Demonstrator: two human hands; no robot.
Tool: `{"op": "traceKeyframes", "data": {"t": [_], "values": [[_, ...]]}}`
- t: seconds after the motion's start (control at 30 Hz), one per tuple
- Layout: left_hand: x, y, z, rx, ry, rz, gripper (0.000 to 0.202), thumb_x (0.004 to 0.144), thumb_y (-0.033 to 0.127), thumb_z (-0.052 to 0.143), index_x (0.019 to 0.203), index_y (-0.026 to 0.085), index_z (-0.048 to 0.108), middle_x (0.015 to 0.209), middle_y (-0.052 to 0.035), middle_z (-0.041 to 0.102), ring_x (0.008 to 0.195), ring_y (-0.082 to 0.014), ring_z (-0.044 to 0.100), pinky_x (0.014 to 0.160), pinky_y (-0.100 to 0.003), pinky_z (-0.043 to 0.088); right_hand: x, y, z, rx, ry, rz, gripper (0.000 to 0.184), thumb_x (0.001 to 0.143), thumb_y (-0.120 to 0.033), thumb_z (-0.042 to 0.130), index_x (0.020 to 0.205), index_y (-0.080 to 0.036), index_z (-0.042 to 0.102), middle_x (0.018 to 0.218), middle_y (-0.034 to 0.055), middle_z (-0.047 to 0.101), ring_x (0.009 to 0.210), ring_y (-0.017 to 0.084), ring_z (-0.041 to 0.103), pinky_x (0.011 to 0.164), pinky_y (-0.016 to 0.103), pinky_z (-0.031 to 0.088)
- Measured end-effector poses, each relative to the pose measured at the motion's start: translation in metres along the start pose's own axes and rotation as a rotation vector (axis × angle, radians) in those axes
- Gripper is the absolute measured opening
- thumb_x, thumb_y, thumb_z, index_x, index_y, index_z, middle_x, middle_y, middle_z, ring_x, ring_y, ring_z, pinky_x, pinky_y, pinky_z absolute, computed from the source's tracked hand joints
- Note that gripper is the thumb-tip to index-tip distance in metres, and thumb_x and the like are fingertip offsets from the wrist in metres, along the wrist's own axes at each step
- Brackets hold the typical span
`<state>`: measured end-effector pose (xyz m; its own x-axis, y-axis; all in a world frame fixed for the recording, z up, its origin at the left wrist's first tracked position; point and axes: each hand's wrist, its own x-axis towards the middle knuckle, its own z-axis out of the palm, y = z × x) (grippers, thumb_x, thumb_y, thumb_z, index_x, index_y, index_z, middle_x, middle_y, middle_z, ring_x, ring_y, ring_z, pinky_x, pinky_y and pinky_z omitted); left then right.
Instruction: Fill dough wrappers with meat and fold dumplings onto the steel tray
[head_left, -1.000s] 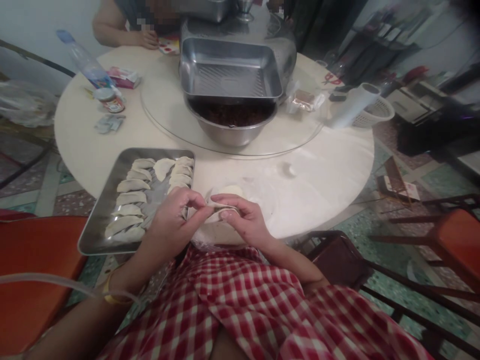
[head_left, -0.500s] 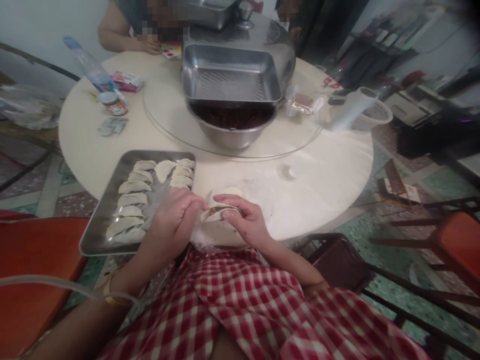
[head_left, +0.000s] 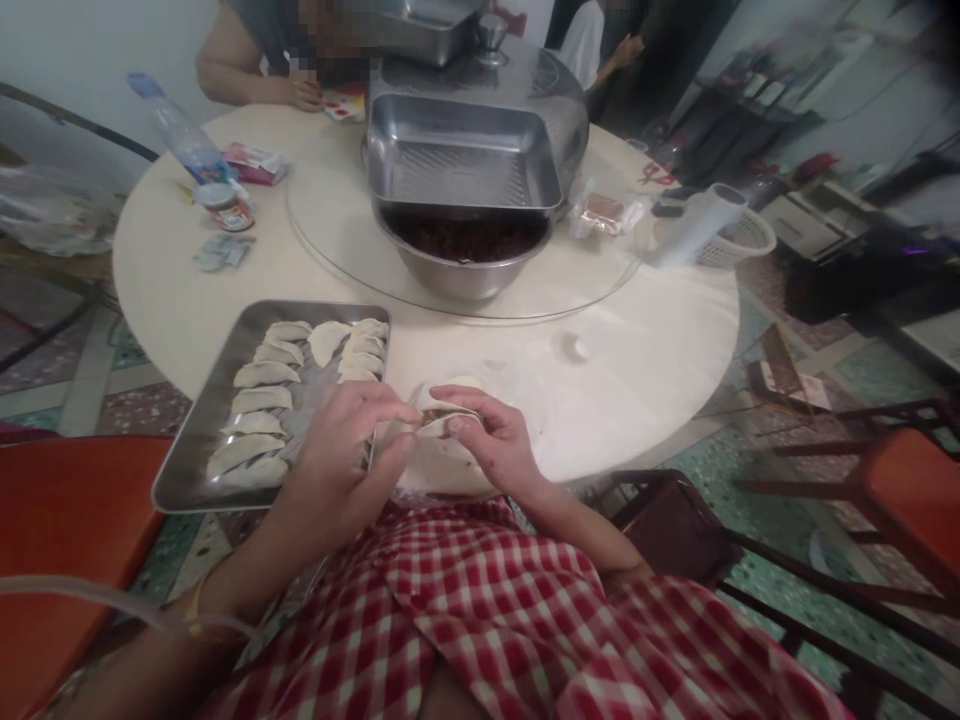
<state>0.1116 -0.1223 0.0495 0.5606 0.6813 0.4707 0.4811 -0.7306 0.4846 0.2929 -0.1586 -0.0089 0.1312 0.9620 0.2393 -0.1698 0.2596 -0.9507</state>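
A half-folded dumpling [head_left: 435, 428] with filling showing at its open edge is held over the near side of the table. My right hand [head_left: 501, 440] pinches its right end between thumb and fingers. Thumb and forefinger of my left hand [head_left: 349, 455] are spread apart, the forefinger's tip at the dumpling's left end. Beneath my hands lies a pale, floury round surface [head_left: 457, 475], partly hidden by them. To the left, a metal tray [head_left: 196, 440] holds rows of folded dumplings [head_left: 262, 400]; my left forearm covers its near right corner.
On a glass turntable [head_left: 330, 245] stand a steel bowl of dark filling [head_left: 469, 270], an empty-looking metal pan [head_left: 465, 165] and a large lidded pot [head_left: 562, 90]. A bottle [head_left: 180, 130] and jar [head_left: 225, 208] stand left. Another person's hand [head_left: 306, 92] rests across the table.
My left thumb and forefinger have parted, the thumb coming away from the dumpling. My right hand keeps its hold. More of a second person's arm shows at the back.
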Motion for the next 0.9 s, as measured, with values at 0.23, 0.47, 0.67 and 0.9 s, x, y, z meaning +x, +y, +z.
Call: {"op": "traceKeyframes", "data": {"t": [0.23,0.47,0.67,0.9], "values": [[-0.0002,0.0003,0.0070,0.121,-0.026,0.066,0.019,0.090,0.022,0.053,0.096,0.024,0.070,0.094,-0.0046,0.062,0.091,-0.0216,0.056,0.082,-0.038,0.046,-0.0023,-0.0005,0.0031,0.014,0.003,-0.011,0.017,0.080,-0.037,0.072,0.096,-0.031,0.075,0.109,-0.0001,0.075,0.104,0.016,0.069,0.095,0.035,0.055],[-0.0012,-0.0004,0.0051,0.129,-0.009,0.071,0.021,0.091,0.023,0.052,0.101,0.025,0.071,0.091,-0.0031,0.064,0.087,-0.0199,0.056,0.079,-0.036,0.047,-0.0024,-0.0004,0.0021,0.005,0.012,0.039,0.020,0.079,-0.040,0.072,0.095,-0.028,0.075,0.109,0.0010,0.075,0.105,0.017,0.068,0.095,0.035,0.055],[-0.0010,-0.0004,0.0071,0.131,0.032,0.084,0.016,0.089,0.022,0.057,0.097,0.025,0.071,0.090,-0.0027,0.064,0.087,-0.0196,0.056,0.079,-0.035,0.046,-0.0028,-0.0009,0.0034,0.008,0.023,0.050,0.020,0.078,-0.041,0.073,0.094,-0.029,0.075,0.108,0.0007,0.076,0.105,0.016,0.069,0.097,0.035,0.055],[-0.0017,-0.0017,0.0068,-0.054,0.001,-0.039,0.016,0.090,0.026,0.056,0.097,0.026,0.070,0.089,-0.0024,0.066,0.087,-0.0200,0.059,0.079,-0.036,0.048,-0.0039,-0.0029,0.0052,-0.046,0.020,0.025,0.023,0.079,-0.047,0.070,0.093,-0.029,0.075,0.108,0.0014,0.076,0.104,0.017,0.069,0.097,0.036,0.055]]}}
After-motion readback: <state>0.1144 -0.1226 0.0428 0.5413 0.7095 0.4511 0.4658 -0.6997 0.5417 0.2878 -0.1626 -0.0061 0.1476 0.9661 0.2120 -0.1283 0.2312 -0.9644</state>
